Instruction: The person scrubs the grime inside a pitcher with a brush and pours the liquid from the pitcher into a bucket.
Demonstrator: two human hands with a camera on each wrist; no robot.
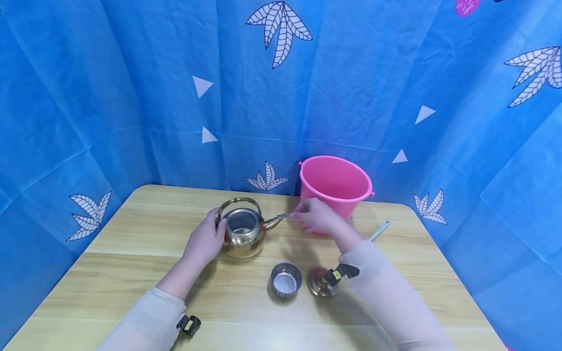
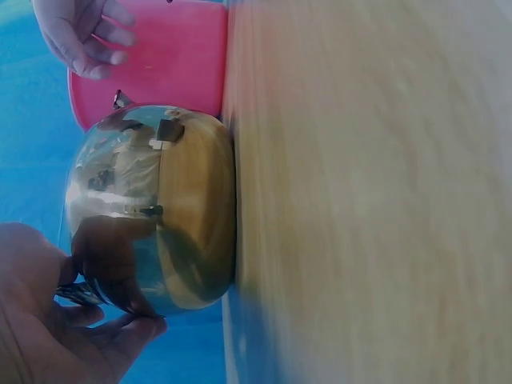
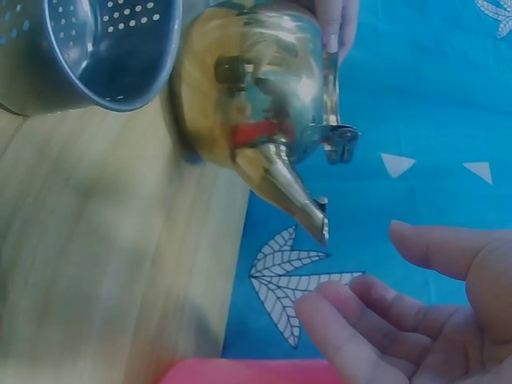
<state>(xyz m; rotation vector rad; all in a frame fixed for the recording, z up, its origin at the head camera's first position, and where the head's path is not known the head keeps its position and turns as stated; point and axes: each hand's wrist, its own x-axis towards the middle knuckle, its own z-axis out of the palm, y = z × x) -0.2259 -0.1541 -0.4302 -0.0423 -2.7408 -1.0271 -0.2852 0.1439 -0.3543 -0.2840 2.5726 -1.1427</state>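
A shiny gold-coloured kettle point(image 1: 243, 242) stands upright on the table, its top uncovered and its hoop handle raised. My left hand point(image 1: 207, 239) holds it at the left side; the left wrist view shows the fingers around the base of the handle and the thumb point(image 2: 140, 336) against the body. Off the tip of the spout point(image 3: 284, 192), my right hand point(image 1: 313, 216) hangs with loosely bent fingers, and a gap shows between them in the right wrist view. A perforated metal strainer point(image 1: 286, 279) and a round metal lid point(image 1: 322, 282) sit nearer me.
Behind my right hand a pink bucket point(image 1: 335, 181) stands near the table's back edge. A pale blue handle point(image 1: 380, 230) sticks out past my right sleeve, the rest hidden. Blue patterned curtains point(image 1: 263, 112) enclose the wooden table point(image 1: 237, 312).
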